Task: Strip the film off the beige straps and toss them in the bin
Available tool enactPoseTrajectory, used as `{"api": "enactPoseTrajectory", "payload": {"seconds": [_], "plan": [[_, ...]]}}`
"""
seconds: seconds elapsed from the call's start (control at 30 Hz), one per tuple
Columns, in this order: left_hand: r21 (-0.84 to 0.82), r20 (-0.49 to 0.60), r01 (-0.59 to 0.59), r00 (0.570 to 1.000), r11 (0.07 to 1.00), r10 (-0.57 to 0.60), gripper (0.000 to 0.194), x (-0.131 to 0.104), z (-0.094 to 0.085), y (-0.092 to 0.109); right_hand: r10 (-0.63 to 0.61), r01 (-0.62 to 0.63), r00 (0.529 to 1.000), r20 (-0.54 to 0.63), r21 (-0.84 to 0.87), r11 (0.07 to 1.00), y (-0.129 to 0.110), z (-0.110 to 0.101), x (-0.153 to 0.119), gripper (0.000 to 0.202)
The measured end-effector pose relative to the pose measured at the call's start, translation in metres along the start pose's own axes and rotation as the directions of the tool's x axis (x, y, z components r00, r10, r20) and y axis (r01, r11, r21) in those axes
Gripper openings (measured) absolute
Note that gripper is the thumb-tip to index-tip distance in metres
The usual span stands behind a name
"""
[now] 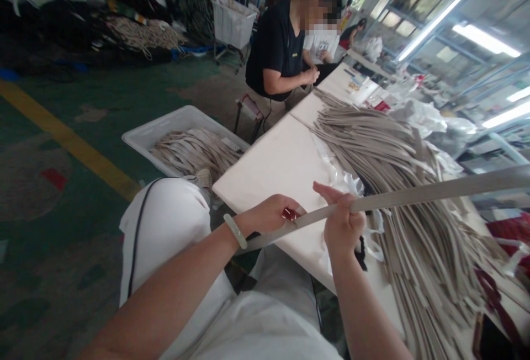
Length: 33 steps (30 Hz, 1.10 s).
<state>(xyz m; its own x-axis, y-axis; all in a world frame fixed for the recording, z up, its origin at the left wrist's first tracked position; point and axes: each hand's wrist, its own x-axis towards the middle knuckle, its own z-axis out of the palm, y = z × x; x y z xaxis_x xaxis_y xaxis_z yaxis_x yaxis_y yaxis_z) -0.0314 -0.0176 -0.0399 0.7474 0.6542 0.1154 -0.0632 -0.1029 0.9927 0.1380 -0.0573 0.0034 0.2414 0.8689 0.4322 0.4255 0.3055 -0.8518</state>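
Note:
A long flat grey-beige strap (397,197) runs slantwise across my front, from near my left wrist up to the right edge of the view. My right hand (343,227) is closed around it, with one finger or the thumb stretched out to the left. On the strap's left part, my left hand (273,213) has its fingers bent and pinched at the upper edge; a bangle is on that wrist. Beneath both hands is the corner of a white table (265,175). A big pile of similar straps (418,238) lies on the table to the right.
A white plastic tub (138,138) holding more straps stands on the floor to the left. A co-worker in a black shirt (273,45) sits at the table's far side. Clear plastic wrapping (343,175) lies beside the pile. A white wheeled bin (234,20) is farther back.

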Motion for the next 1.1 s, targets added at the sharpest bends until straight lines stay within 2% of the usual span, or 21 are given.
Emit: {"api": "enactPoseTrajectory", "payload": {"seconds": [0.1, 0.17, 0.23, 0.3, 0.37, 0.43, 0.53, 0.6, 0.67, 0.73, 0.8, 0.9, 0.97, 1.03, 1.1], "plan": [[0.19, -0.139, 0.031, 0.99, 0.981, -0.004, 0.034, 0.005, 0.004, -0.011, -0.002, 0.001, 0.997, -0.071, -0.016, 1.0, 0.002, 0.003, -0.001, 0.06], [0.255, -0.208, 0.083, 0.978, 0.963, -0.029, 0.029, 0.008, 0.004, -0.017, -0.009, 0.006, 0.996, -0.084, -0.032, 0.999, 0.002, 0.005, -0.001, 0.061], [0.271, -0.232, 0.115, 0.971, 0.956, -0.052, 0.016, 0.009, 0.003, -0.02, -0.012, 0.005, 0.996, -0.087, -0.08, 0.997, 0.002, 0.003, 0.0, 0.061], [0.264, -0.227, 0.108, 0.973, 0.958, -0.046, 0.011, 0.009, 0.001, -0.019, -0.033, 0.017, 0.997, -0.074, -0.208, 0.978, 0.003, -0.005, 0.003, 0.06], [0.245, -0.212, 0.073, 0.977, 0.967, -0.02, 0.009, 0.01, 0.0, -0.013, -0.053, 0.042, 0.998, -0.018, -0.375, 0.926, 0.003, -0.017, 0.007, 0.056], [0.216, -0.193, 0.041, 0.981, 0.976, 0.001, 0.008, 0.01, -0.001, -0.006, 0.002, 0.044, 0.995, 0.102, -0.444, 0.895, 0.002, -0.032, 0.01, 0.051], [0.179, -0.174, 0.016, 0.985, 0.984, 0.015, 0.006, 0.009, 0.001, 0.003, 0.14, -0.047, 0.949, 0.283, -0.311, 0.949, 0.001, -0.047, 0.011, 0.04], [0.139, -0.15, -0.006, 0.988, 0.99, 0.027, 0.005, 0.009, 0.004, 0.007, 0.148, -0.074, 0.934, 0.326, -0.23, 0.97, 0.001, -0.048, 0.005, 0.034], [0.109, -0.131, -0.042, 0.99, 0.993, 0.056, 0.006, 0.009, 0.006, 0.009, 0.107, -0.019, 0.925, 0.364, -0.236, 0.972, 0.0, -0.043, -0.005, 0.028], [0.115, -0.144, -0.064, 0.986, 0.991, 0.081, 0.011, 0.009, 0.007, 0.01, 0.056, 0.063, 0.912, 0.406, -0.274, 0.96, -0.001, -0.035, -0.015, 0.026], [0.135, -0.165, -0.059, 0.983, 0.989, 0.081, 0.015, 0.01, 0.006, 0.01, 0.039, 0.091, 0.907, 0.42, -0.285, 0.954, -0.003, -0.03, -0.021, 0.025], [0.15, -0.155, -0.056, 0.985, 0.987, 0.079, 0.011, 0.012, 0.003, 0.011, 0.011, 0.085, 0.944, 0.329, -0.274, 0.958, -0.013, -0.033, -0.019, 0.025], [0.179, -0.14, -0.046, 0.988, 0.983, 0.072, 0.009, 0.013, 0.002, 0.012, -0.076, 0.115, 0.986, 0.149, -0.269, 0.956, -0.023, -0.038, -0.014, 0.025], [0.199, -0.129, -0.024, 0.99, 0.98, 0.051, 0.009, 0.013, 0.002, 0.013, -0.169, 0.151, 0.985, -0.041, -0.272, 0.95, -0.031, -0.04, -0.011, 0.025], [0.18, -0.122, -0.022, 0.992, 0.983, 0.045, 0.009, 0.013, 0.003, 0.015, -0.168, 0.141, 0.982, -0.087, -0.259, 0.956, -0.033, -0.037, -0.014, 0.028]]}}
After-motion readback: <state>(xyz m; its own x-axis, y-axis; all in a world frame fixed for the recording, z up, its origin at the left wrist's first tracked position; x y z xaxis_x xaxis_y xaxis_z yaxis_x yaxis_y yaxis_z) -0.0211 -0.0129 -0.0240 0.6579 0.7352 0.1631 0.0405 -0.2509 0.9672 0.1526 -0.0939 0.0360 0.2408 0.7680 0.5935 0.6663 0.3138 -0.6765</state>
